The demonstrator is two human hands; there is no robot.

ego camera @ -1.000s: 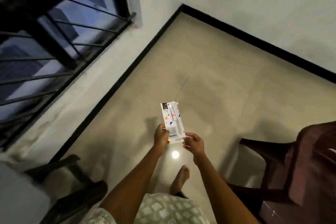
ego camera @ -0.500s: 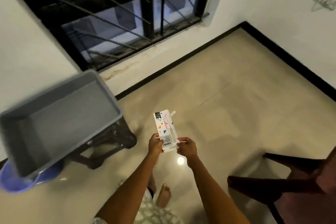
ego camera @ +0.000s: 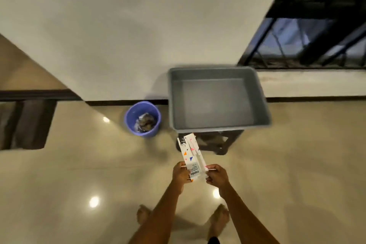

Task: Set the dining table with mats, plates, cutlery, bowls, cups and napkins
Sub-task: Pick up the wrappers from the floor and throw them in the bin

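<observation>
The packet (ego camera: 191,156), a slim white carton with small coloured triangles and some printing near its lower end, is held out in front of the person over the floor (ego camera: 79,164), its long axis running away from them and leaning slightly left at the far end. Both hands have it by the near end only: the left hand (ego camera: 180,172) pinches the left edge, fingers curled round it, and the right hand (ego camera: 217,176) pinches the right edge the same way, so the far end sticks out free beyond the fingers. That free end points at the grey tub (ego camera: 218,127), which sits on a dark stool (ego camera: 215,142) just beyond, against the wall (ego camera: 118,35). The tub looks bare inside. A blue bucket (ego camera: 143,119) with some scraps in it stands just left of the tub. No dining table shows from here. What the packet holds I cannot tell; my guess is the person is about to open it or set it down.
</observation>
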